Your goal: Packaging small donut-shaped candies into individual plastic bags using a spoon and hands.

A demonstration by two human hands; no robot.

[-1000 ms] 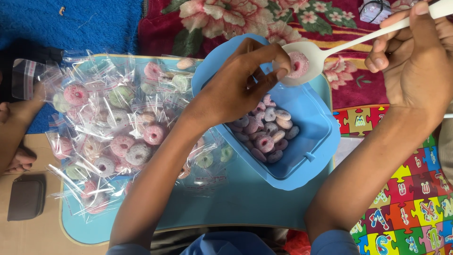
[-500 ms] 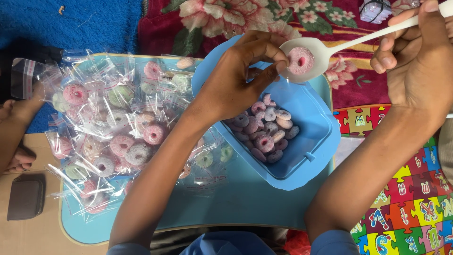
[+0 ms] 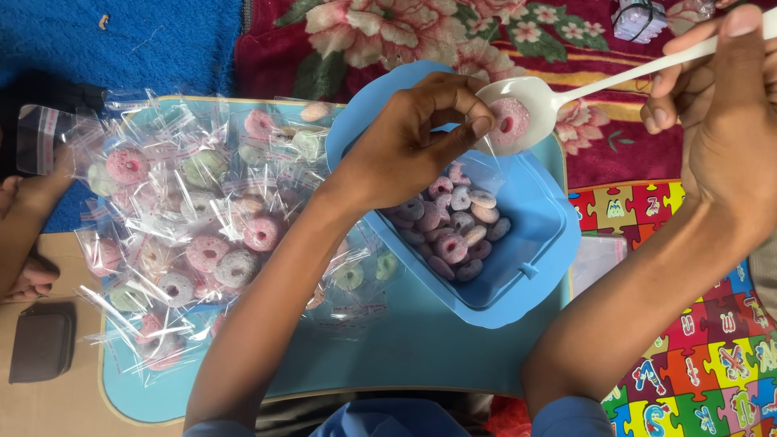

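My right hand [image 3: 720,121] grips the handle of a white plastic spoon [image 3: 615,77] whose bowl carries one pink sugared ring candy [image 3: 508,121]. My left hand [image 3: 405,146] pinches the mouth of a small clear plastic bag [image 3: 488,158] right against the spoon's bowl. Both are held over a blue rectangular container [image 3: 534,283] that holds several pink, purple and white ring candies [image 3: 453,226].
A heap of clear bags, each with a ring candy [image 3: 194,218], covers the left of the light blue tray [image 3: 421,348]. Another person's hand [image 3: 24,218] rests at the left edge by a dark pouch [image 3: 40,340]. A puzzle mat [image 3: 712,356] lies at right, a floral blanket [image 3: 388,32] behind.
The spoon's bowl with the pink candy has dipped slightly toward my left fingers and the bag. Otherwise the hands hold their places.
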